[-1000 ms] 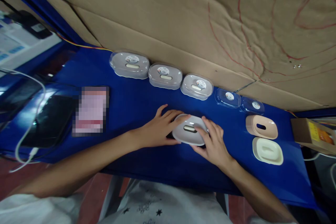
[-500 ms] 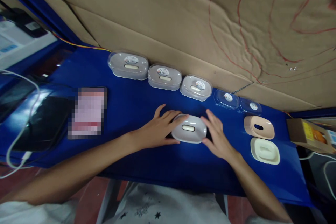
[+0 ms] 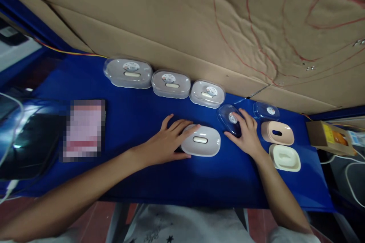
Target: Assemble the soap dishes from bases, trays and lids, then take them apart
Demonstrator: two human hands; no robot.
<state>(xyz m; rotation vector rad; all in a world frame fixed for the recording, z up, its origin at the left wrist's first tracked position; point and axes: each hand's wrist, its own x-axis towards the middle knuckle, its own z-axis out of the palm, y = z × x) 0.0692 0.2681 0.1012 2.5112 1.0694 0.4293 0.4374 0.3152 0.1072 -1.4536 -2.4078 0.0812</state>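
Observation:
My left hand (image 3: 174, 136) grips the left end of a light grey oval soap dish (image 3: 209, 146), which sits on the blue table with a cream oval piece in its middle slot. My right hand (image 3: 245, 131) has its thumb and fingers around a clear plastic lid (image 3: 224, 115) bearing a round white label. This lid is turned at an angle, right of the dish and apart from it. Another clear lid (image 3: 264, 112) lies at the back right.
Three lidded grey dishes (image 3: 171, 88) line the cardboard wall (image 3: 159, 19). At right are a peach soap dish piece (image 3: 285, 133) with a slot and a cream tray (image 3: 296, 165). A phone with a blurred screen (image 3: 84, 129) lies left; a cardboard box (image 3: 315, 136) stands far right.
My right hand has left the grey dish, reached right and back, and taken hold of a clear lid, which has moved forward and turned. My left hand stays on the dish.

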